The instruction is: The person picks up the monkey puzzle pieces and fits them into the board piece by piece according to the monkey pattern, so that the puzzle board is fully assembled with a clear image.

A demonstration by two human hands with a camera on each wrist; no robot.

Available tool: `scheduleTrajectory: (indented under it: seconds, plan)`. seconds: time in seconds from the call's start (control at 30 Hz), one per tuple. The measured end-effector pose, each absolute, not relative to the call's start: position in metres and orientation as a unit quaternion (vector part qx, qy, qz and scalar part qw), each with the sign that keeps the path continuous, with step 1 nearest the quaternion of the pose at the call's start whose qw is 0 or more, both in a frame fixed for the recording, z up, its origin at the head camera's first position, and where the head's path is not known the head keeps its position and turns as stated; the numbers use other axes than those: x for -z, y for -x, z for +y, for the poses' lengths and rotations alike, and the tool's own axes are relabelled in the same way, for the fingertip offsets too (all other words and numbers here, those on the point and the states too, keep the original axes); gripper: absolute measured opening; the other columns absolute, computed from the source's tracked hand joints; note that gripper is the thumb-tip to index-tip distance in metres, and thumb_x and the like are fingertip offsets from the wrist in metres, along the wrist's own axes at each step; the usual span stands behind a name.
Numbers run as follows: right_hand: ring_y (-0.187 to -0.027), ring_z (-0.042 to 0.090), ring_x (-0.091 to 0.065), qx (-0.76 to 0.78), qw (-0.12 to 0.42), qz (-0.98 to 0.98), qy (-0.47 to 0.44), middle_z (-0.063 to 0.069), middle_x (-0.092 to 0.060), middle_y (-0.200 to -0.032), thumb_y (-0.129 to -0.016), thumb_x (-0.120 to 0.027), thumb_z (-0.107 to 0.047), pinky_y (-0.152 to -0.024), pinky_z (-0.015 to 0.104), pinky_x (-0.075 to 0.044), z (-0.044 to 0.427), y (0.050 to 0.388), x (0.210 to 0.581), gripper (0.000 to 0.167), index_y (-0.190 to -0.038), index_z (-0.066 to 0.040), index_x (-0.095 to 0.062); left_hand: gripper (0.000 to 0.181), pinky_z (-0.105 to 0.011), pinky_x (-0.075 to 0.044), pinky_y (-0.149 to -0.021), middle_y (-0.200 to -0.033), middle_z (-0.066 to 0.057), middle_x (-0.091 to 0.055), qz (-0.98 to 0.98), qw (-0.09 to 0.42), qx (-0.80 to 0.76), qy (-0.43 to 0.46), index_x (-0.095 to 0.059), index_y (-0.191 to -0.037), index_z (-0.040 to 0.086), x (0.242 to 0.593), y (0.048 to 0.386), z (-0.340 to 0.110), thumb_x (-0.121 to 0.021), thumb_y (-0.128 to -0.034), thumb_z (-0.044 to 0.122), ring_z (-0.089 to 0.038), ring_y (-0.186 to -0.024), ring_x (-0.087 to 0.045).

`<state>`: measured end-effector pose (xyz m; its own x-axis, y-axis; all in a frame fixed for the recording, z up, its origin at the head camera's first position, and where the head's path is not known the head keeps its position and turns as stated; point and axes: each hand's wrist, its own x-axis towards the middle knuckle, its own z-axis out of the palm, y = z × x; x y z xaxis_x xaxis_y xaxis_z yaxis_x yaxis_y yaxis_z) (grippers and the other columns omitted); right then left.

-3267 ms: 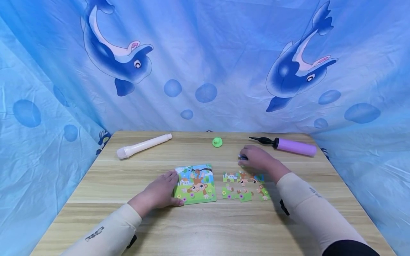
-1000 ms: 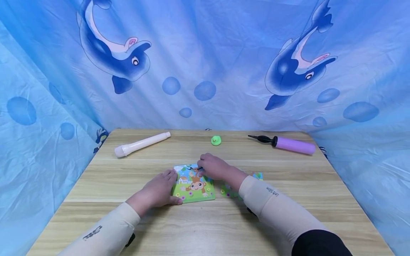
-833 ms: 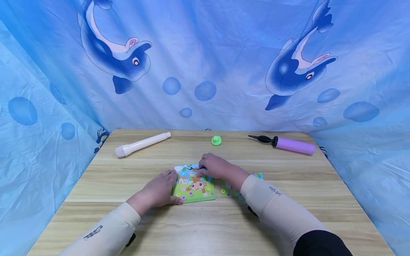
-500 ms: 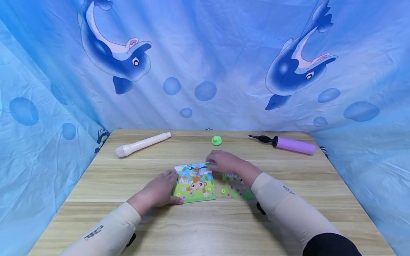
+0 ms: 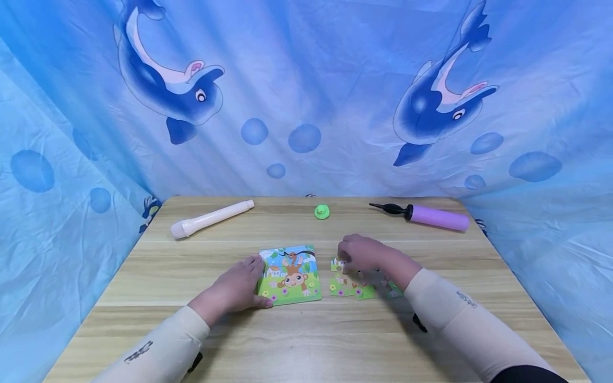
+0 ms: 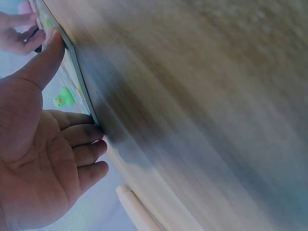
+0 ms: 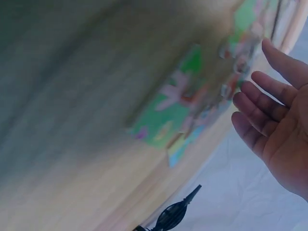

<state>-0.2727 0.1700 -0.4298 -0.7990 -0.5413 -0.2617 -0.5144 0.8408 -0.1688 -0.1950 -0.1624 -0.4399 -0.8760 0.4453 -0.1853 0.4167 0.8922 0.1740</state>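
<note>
A square monkey jigsaw puzzle board [image 5: 290, 277] lies in the middle of the wooden table. My left hand [image 5: 238, 284] rests along its left edge, thumb by the near corner and fingers farther up; in the left wrist view these fingers [image 6: 86, 153] look loosely bent against the rim. To the right lie several loose jigsaw pieces [image 5: 365, 292], partly covered by my right hand [image 5: 364, 253]. In the right wrist view the fingers [image 7: 257, 103] of that hand are loosely spread beside the pieces [image 7: 166, 113], with nothing seen between them.
A pale toy microphone [image 5: 213, 219] lies at the back left. A small green rubber duck [image 5: 322, 212] stands at the back middle, and a purple hand pump [image 5: 438, 217] with a black nozzle lies at the back right. A blue dolphin curtain [image 5: 306, 96] hangs behind the table.
My right hand has moved from the board's upper right corner to the loose pieces on the right. The dark-branch picture part now shows at that corner. The left hand stays in place.
</note>
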Motion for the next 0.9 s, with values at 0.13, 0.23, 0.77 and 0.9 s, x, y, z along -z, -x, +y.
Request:
scheduleTrajectory:
  seconds: [0.13, 0.23, 0.77, 0.9]
  plan:
    - [-0.092, 0.012, -0.050, 0.052, 0.134, 0.946, 0.290, -0.006, -0.055, -0.098, -0.088, -0.073, -0.032, -0.085, 0.032, -0.050, 0.171, 0.268, 0.435, 0.022, -0.104, -0.017, -0.067, 0.103, -0.053, -0.027, -0.119, -0.155, -0.025, -0.033, 0.966, 0.110, -0.066, -0.224, -0.035, -0.148, -0.007, 0.439, 0.194, -0.163, -0.073, -0.0793, 0.060, -0.040, -0.146, -0.028]
    - [-0.091, 0.012, -0.051, 0.063, 0.119, 0.944, 0.301, -0.005, -0.056, -0.097, -0.088, -0.073, -0.031, -0.084, 0.033, -0.050, 0.171, 0.266, 0.435, 0.021, -0.102, -0.016, -0.067, 0.103, -0.053, -0.027, -0.119, -0.155, -0.025, -0.032, 0.966, 0.108, -0.068, -0.225, -0.036, -0.148, -0.007, 0.439, 0.194, -0.163, -0.073, -0.0791, 0.060, -0.040, -0.146, -0.028]
    - [-0.099, 0.012, -0.053, 0.053, 0.063, 0.918, 0.389, -0.004, -0.058, -0.105, -0.091, -0.069, -0.038, -0.091, 0.029, -0.051, 0.107, 0.261, 0.435, 0.031, -0.113, -0.016, -0.066, 0.104, -0.053, -0.027, -0.119, -0.156, -0.024, -0.031, 0.966, 0.103, -0.074, -0.226, -0.035, -0.148, -0.006, 0.443, 0.194, -0.165, -0.073, -0.0782, 0.061, -0.040, -0.146, -0.027]
    - [-0.096, 0.010, -0.051, 0.035, 0.053, 0.900, 0.431, -0.006, -0.056, -0.101, -0.092, -0.067, -0.040, -0.086, 0.026, -0.050, 0.081, 0.256, 0.438, 0.030, -0.110, -0.017, -0.065, 0.104, -0.052, -0.028, -0.118, -0.155, -0.025, -0.032, 0.966, 0.100, -0.070, -0.230, -0.035, -0.148, -0.007, 0.443, 0.195, -0.165, -0.072, -0.0787, 0.062, -0.040, -0.145, -0.028]
